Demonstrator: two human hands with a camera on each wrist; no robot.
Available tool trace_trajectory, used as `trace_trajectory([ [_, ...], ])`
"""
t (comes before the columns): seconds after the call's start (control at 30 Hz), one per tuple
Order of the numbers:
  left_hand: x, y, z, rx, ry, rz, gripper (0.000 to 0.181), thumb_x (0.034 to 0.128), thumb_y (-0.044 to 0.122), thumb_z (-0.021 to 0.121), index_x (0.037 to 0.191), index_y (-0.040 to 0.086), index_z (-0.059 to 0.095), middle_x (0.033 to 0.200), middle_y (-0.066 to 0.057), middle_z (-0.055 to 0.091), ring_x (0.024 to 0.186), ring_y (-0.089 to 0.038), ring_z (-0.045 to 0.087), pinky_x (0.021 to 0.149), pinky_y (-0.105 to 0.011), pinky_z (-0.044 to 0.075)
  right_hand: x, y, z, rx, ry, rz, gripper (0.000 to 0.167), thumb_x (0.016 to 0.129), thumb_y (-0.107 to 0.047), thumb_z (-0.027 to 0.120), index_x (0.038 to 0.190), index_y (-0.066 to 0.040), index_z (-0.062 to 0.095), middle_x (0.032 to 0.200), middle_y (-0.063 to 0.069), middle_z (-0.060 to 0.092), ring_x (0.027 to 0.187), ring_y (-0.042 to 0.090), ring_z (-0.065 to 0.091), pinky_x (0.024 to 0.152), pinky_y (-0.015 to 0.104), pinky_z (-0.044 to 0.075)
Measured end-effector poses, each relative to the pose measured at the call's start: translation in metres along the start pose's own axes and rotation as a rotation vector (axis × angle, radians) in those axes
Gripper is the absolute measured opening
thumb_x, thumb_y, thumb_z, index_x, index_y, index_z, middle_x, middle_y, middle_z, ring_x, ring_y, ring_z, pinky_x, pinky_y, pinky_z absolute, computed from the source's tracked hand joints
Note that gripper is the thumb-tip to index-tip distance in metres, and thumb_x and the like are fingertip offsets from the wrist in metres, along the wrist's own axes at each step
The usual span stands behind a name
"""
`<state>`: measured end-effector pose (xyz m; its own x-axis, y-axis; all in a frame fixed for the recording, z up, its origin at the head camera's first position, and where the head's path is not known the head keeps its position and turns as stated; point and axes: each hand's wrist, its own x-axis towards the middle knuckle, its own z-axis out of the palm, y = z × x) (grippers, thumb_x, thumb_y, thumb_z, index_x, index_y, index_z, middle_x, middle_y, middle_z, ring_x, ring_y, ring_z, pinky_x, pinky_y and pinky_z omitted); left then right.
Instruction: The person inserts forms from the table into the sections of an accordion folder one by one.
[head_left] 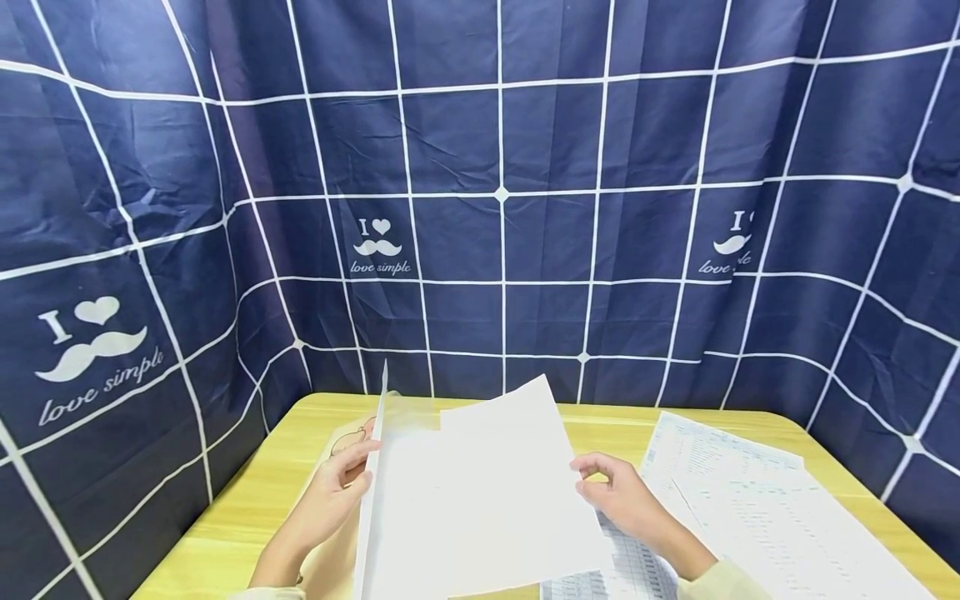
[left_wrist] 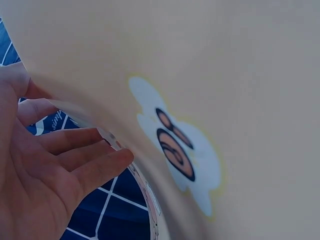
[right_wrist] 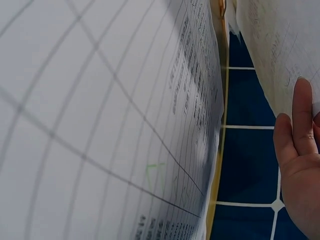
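Note:
My left hand [head_left: 332, 485] grips the raised left edge of a beige folder [left_wrist: 250, 100] with a cartoon print on its outside. In the head view its pale edge [head_left: 372, 508] stands nearly upright, and a clear plastic part shows near its top. White paper [head_left: 498, 492] lies slanted across the folder's inside. My right hand [head_left: 618, 492] pinches that paper's right edge between thumb and fingers. Faint print shows on the paper's other side [right_wrist: 277, 55] in the right wrist view. Whether it is one sheet or more, I cannot tell.
Printed sheets [head_left: 787, 533] overlap on the table's right side. Another sheet with a printed grid [head_left: 633, 562] lies under my right forearm. The yellow wooden table [head_left: 225, 533] is enclosed by a dark blue curtain [head_left: 555, 242] with white lines.

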<state>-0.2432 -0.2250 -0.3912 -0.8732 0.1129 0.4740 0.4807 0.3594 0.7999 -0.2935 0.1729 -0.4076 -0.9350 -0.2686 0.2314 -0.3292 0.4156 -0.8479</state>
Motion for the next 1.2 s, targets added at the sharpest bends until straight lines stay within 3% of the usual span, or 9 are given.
trace_trajectory([
  [0.3,0.0005,0.0002,0.0,-0.027,-0.016,0.027,0.033,0.0878,-0.01,0.048,0.12,-0.012,0.053,0.124,-0.032,0.05,0.107,-0.007,0.058,0.083,-0.013,0.048,-0.0013,-0.0021,0.0033,0.034,-0.048,0.004,0.031,0.086,-0.008,0.062,0.116,0.001,0.059,0.104,0.013,0.058,0.068,0.011,0.057,0.066,0.021,0.051],
  [0.57,-0.0001,0.0007,0.0006,-0.041,-0.013,0.012,0.033,0.0878,-0.01,0.048,0.121,-0.013,0.053,0.125,-0.032,0.049,0.106,-0.006,0.058,0.082,-0.013,0.048,-0.002,-0.005,0.0041,0.045,-0.076,-0.003,0.032,0.086,-0.008,0.061,0.116,0.002,0.058,0.104,0.014,0.057,0.065,0.012,0.055,0.066,0.021,0.05],
  [0.93,0.0001,-0.0018,-0.0001,-0.045,-0.016,0.036,0.033,0.088,-0.011,0.047,0.12,-0.013,0.052,0.124,-0.033,0.048,0.106,-0.004,0.057,0.082,-0.013,0.048,-0.0026,-0.0037,0.0006,0.034,-0.093,-0.018,0.032,0.087,-0.006,0.059,0.118,0.003,0.057,0.105,0.014,0.055,0.064,0.011,0.056,0.066,0.022,0.05],
  [1.03,-0.0005,-0.0015,-0.0002,-0.021,-0.005,0.027,0.033,0.0876,-0.01,0.048,0.121,-0.011,0.053,0.128,-0.032,0.047,0.109,-0.008,0.057,0.084,-0.011,0.046,-0.002,-0.0039,0.0006,0.04,-0.09,-0.014,0.032,0.087,-0.006,0.059,0.118,0.003,0.057,0.105,0.014,0.056,0.061,0.01,0.054,0.065,0.022,0.05],
  [1.2,-0.001,-0.0003,-0.0002,0.011,0.004,0.029,0.034,0.087,-0.009,0.049,0.121,-0.008,0.055,0.133,-0.03,0.044,0.116,-0.028,0.053,0.088,-0.011,0.044,-0.001,-0.0064,0.0018,0.05,-0.094,-0.019,0.032,0.087,-0.006,0.059,0.118,0.003,0.057,0.105,0.015,0.055,0.061,0.01,0.054,0.066,0.022,0.05],
])
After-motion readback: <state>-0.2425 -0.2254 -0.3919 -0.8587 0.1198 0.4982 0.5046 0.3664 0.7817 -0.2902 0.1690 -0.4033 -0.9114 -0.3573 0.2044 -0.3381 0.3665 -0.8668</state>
